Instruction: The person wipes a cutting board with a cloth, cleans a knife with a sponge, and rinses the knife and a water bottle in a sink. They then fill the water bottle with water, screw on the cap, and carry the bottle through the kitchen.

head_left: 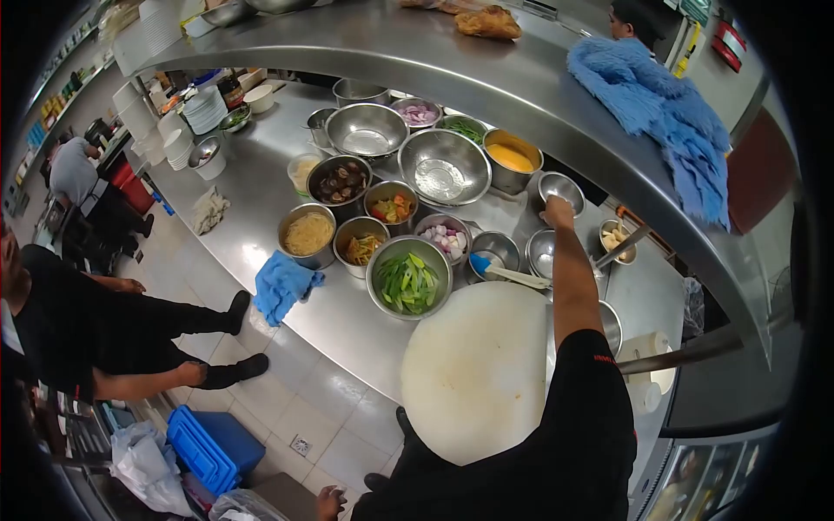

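Note:
My right hand [558, 211] reaches across the counter, its fingers closed on the near rim of a small metal bowl [562, 188]. Beside it stand a bowl of yellow liquid [511, 158] and another small metal bowl [540, 252]. Nearer to me, a blue-headed spatula [512, 273] leans in a metal pot [495, 249]. Under my right arm is a large round white cutting board [476, 369]. My left hand [330, 503] hangs low at the bottom edge, away from the counter. It is small and partly hidden, so its grip does not show clearly.
Bowls of green vegetables [407, 280], noodles [307, 234] and chopped onion [445, 236] crowd the counter. A metal shelf [417, 54] overhangs it, with a blue cloth [651, 113] draped over. A person in black [95, 321] stands left, near a blue container [208, 447].

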